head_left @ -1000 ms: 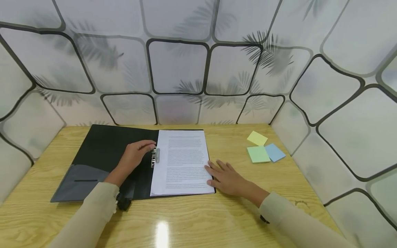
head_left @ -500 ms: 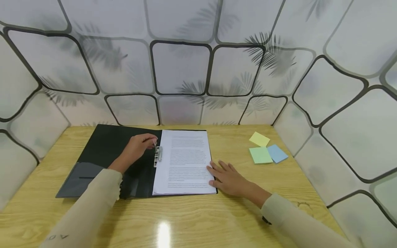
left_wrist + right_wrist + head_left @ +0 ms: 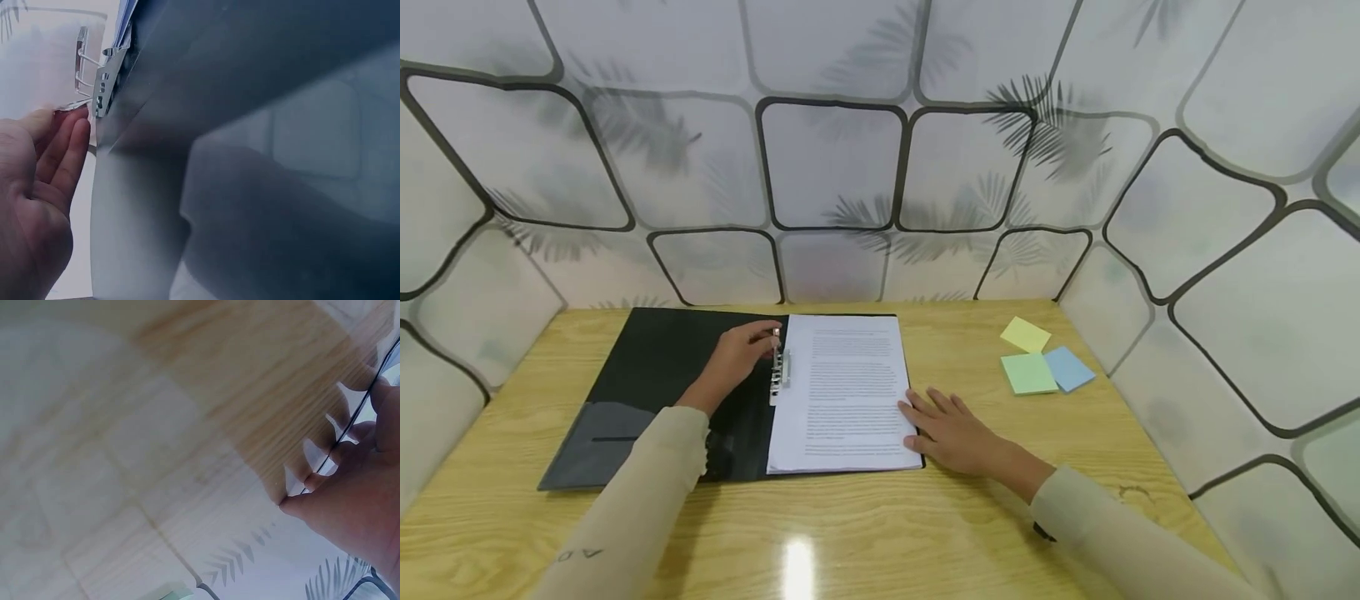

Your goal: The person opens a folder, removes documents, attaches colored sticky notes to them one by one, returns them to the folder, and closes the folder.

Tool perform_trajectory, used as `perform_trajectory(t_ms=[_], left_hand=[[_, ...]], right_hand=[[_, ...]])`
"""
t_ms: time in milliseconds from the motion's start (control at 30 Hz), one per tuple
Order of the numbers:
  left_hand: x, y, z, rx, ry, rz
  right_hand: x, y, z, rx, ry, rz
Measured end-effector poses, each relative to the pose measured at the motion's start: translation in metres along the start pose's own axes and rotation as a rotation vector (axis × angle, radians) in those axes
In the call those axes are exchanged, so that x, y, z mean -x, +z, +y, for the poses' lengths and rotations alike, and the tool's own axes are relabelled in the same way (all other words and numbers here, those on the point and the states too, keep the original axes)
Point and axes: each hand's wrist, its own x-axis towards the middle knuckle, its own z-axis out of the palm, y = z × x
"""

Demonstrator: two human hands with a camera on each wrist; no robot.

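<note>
A black ring binder (image 3: 655, 354) lies spread open on the wooden table, with a stack of printed paper (image 3: 853, 387) on its right half. Between thumb and fingers, my left hand (image 3: 733, 362) pinches the small metal lever (image 3: 75, 105) at the far end of the binder's metal clip (image 3: 107, 81). The clip's wire prongs and bar stand up from its base in the left wrist view. Fingers spread, my right hand (image 3: 955, 437) rests at the right edge of the paper and binder. In the right wrist view its fingertips touch along that edge.
Yellow (image 3: 1026, 334), green (image 3: 1028, 374) and blue sticky notes (image 3: 1069, 369) lie at the table's back right. A dark grey pocket (image 3: 598, 442) covers the binder's lower left. Patterned walls (image 3: 835, 167) rise behind the table and on both sides.
My left hand has moved slightly away from me along the clip, and the lever it pinches has tilted up. My right hand, the paper and the sticky notes stay in place.
</note>
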Motion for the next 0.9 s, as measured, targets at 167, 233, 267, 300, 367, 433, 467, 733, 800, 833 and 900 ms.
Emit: perform_trajectory(t_ms=[167,233,267,300,367,433,467,733,800,833,900], left_hand=[[0.0004,-0.0023,-0.0019,-0.06,-0.003,-0.033],[-0.0001,-0.0024,-0.0027,-0.073,-0.006,-0.058],[-0.0004,-0.0023,-0.0033,-0.081,-0.007,-0.069],[-0.0007,-0.0022,-0.0038,-0.088,-0.007,-0.08],[-0.0011,-0.0021,-0.0047,-0.102,-0.008,-0.098],[-0.0009,-0.0024,-0.0058,-0.109,-0.018,-0.107],[-0.0006,-0.0027,-0.0065,-0.112,-0.024,-0.111],[-0.0037,-0.0028,-0.0063,-0.158,-0.041,-0.14],[-0.0047,-0.0019,-0.0043,-0.169,-0.042,-0.147],[-0.0048,-0.0018,-0.0037,-0.171,-0.047,-0.145],[-0.0013,-0.0032,-0.0019,-0.165,-0.064,-0.14]], right_hand=[[-0.0011,-0.0002,-0.0011,0.012,-0.003,-0.002],[-0.0011,-0.0005,-0.0018,0.014,-0.002,-0.003],[-0.0011,-0.0007,-0.002,0.015,-0.001,-0.003],[-0.0011,-0.0008,-0.0024,0.013,-0.001,-0.001],[-0.0011,-0.0009,-0.0028,0.01,-0.001,-0.001],[-0.0019,-0.0005,-0.0033,0.006,-0.004,0.0],[-0.0026,-0.0002,-0.0036,0.004,-0.008,0.001],[-0.0049,0.0021,-0.0034,0.009,-0.014,0.006],[-0.0041,0.0025,-0.0026,0.01,-0.007,0.008],[-0.0038,0.0026,-0.0026,0.006,-0.004,0.009],[-0.0036,0.0027,-0.0028,0.003,-0.006,0.012]])
